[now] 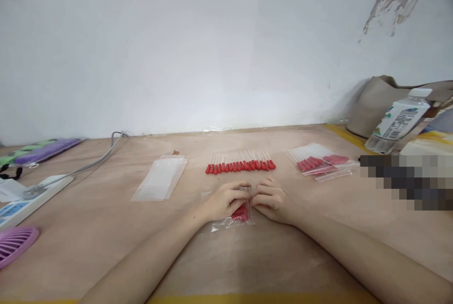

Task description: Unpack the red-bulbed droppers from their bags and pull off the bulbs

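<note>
In front of me lies a clear zip-lock bag (226, 224) with red-bulbed droppers (240, 213) inside, partly covered by my left hand. My left hand (228, 200) is bent over the bag, with its fingers closed at the bag's right edge. My right hand (272, 201) is curled against that same edge, its fingertips pinched together close to the left ones. Just beyond both hands runs a row of loose droppers (240, 166), red bulbs toward me and thin clear stems pointing away. To the right rest filled bags of droppers (313, 163), overlapping. A stack of flat clear bags (159, 179) lies to the left.
A white power strip (42, 195) with a grey cable (94, 164) lies at the left, near a purple slotted plastic object (17, 243) and a purple-and-green pouch (47, 150). At the right stand a plastic bottle (399, 120) and a grey-beige bag (371, 103). A wall closes off the back.
</note>
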Available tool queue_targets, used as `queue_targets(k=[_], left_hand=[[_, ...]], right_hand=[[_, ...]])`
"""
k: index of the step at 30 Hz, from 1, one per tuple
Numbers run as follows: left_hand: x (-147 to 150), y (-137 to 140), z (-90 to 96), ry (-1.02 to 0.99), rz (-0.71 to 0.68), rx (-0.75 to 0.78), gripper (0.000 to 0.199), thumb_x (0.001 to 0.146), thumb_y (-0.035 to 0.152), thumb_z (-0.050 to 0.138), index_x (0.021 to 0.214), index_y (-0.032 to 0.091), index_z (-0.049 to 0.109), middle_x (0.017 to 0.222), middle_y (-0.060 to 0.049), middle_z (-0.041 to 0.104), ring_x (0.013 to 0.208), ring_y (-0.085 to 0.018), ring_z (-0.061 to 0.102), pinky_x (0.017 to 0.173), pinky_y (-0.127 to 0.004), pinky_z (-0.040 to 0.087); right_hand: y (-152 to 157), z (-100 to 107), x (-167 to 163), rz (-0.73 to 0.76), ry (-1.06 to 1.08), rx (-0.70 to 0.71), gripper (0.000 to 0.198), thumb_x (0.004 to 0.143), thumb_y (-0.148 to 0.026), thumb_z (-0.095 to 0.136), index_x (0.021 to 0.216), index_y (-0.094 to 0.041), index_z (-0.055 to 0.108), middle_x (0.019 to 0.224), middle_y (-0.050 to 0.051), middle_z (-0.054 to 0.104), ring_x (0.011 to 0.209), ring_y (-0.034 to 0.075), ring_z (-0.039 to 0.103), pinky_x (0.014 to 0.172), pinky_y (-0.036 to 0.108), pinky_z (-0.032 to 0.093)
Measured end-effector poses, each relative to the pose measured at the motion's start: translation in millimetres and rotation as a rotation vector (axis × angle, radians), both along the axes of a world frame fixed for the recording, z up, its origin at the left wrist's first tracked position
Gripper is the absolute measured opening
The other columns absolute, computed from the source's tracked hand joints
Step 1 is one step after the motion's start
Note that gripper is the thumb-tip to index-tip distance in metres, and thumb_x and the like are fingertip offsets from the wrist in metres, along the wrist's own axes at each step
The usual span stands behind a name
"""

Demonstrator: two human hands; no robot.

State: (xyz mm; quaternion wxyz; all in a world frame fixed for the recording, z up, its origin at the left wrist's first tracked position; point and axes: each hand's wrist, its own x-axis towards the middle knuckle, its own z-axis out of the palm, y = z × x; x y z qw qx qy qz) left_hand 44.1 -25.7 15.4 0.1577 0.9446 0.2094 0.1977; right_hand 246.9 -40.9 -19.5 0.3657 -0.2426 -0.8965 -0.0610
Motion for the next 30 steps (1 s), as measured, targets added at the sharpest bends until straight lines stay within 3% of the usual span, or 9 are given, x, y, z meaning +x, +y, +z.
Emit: queue_targets(k=[4, 7, 10, 18, 23, 30], left_hand=[[-3.4, 2.8, -4.0, 0.054, -0.001, 0.222, 0.023, 0.088, 0.016, 0.039, 0.097, 0.019, 0.060, 0.115, -0.005, 0.053, 0.101, -0.016, 0.054, 0.085, -0.028, 0.045], [-3.8, 6.0, -9.4, 0.149, -0.030, 0.476, 0.023, 0.090, 0.016, 0.035, 0.094, 0.017, 0.058, 0.101, -0.005, 0.059, 0.089, -0.015, 0.057, 0.076, -0.026, 0.047], [-3.2, 8.3, -14.8, 0.193, -0.054, 0.613, 0.024, 0.091, 0.016, 0.033, 0.090, 0.015, 0.057, 0.087, -0.004, 0.059, 0.079, -0.013, 0.057, 0.070, -0.024, 0.047], [-2.0, 7.9, -11.0, 0.271, -0.048, 0.614, 0.018, 0.091, 0.019, 0.036, 0.089, 0.015, 0.053, 0.085, -0.002, 0.057, 0.075, -0.013, 0.055, 0.066, -0.023, 0.044], [-1.2, 5.1, -4.2, 0.284, -0.039, 0.590, 0.017, 0.091, 0.018, 0.036, 0.088, 0.015, 0.052, 0.088, -0.002, 0.057, 0.077, -0.013, 0.055, 0.065, -0.023, 0.043], [0.3, 9.1, -10.5, 0.273, -0.070, 0.654, 0.022, 0.091, 0.017, 0.035, 0.079, 0.015, 0.052, 0.080, -0.001, 0.056, 0.072, -0.012, 0.052, 0.062, -0.024, 0.040]], right_hand=[[-1.0, 1.3, 1.0, -0.014, -0.040, -0.009, 0.014, 0.081, -0.016, 0.046, 0.072, -0.019, 0.057, 0.073, 0.002, 0.055, 0.072, 0.013, 0.046, 0.066, 0.028, 0.033], [-1.8, 2.4, 1.2, -0.033, -0.057, -0.011, 0.014, 0.079, -0.014, 0.046, 0.070, -0.018, 0.055, 0.071, 0.002, 0.053, 0.070, 0.013, 0.045, 0.066, 0.028, 0.033], [-2.6, 3.9, -0.2, -0.038, -0.070, 0.019, 0.014, 0.079, -0.015, 0.046, 0.068, -0.018, 0.054, 0.069, 0.002, 0.052, 0.069, 0.013, 0.043, 0.064, 0.028, 0.032], [-1.0, 8.2, -3.6, 0.010, -0.165, 0.173, 0.020, 0.082, -0.011, 0.043, 0.068, -0.018, 0.055, 0.069, 0.001, 0.054, 0.070, 0.012, 0.042, 0.067, 0.028, 0.031], [1.1, 4.8, -2.2, -0.008, -0.194, 0.194, 0.024, 0.084, -0.009, 0.039, 0.067, -0.017, 0.054, 0.070, 0.001, 0.055, 0.071, 0.012, 0.041, 0.071, 0.028, 0.032], [3.2, 0.7, -2.6, -0.010, -0.216, 0.229, 0.026, 0.086, -0.010, 0.036, 0.068, -0.017, 0.054, 0.068, 0.000, 0.053, 0.070, 0.012, 0.039, 0.073, 0.029, 0.032]])
